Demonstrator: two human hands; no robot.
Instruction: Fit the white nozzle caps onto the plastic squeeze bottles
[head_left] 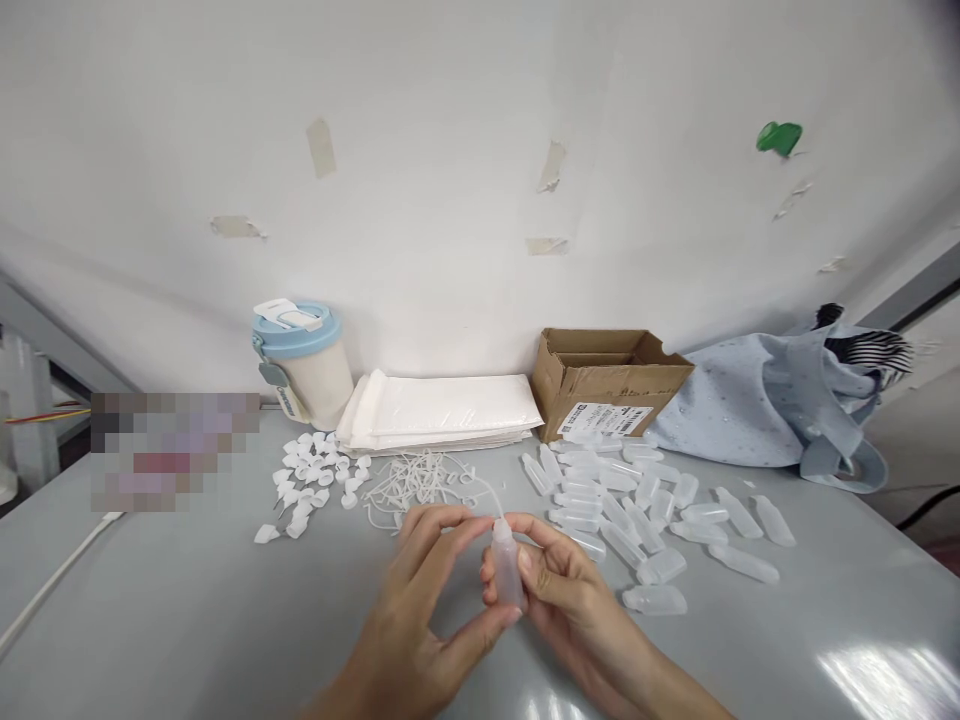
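Note:
Upright in front of me is a small translucent plastic squeeze bottle with a thin curved tube rising from its neck. My right hand grips its right side between thumb and fingers. From the left, my left hand spans the bottle, index fingertip by the neck and thumb against the base. Beyond my hands lies a tangled pile of thin white tubes. Several more translucent bottles lie scattered to the right. Small white caps are heaped to the left.
Against the wall stand a beige cup with a blue lid, a stack of white packets and an open cardboard box. A light blue cloth bag slumps at right. A white cable crosses the grey table; one area is pixelated.

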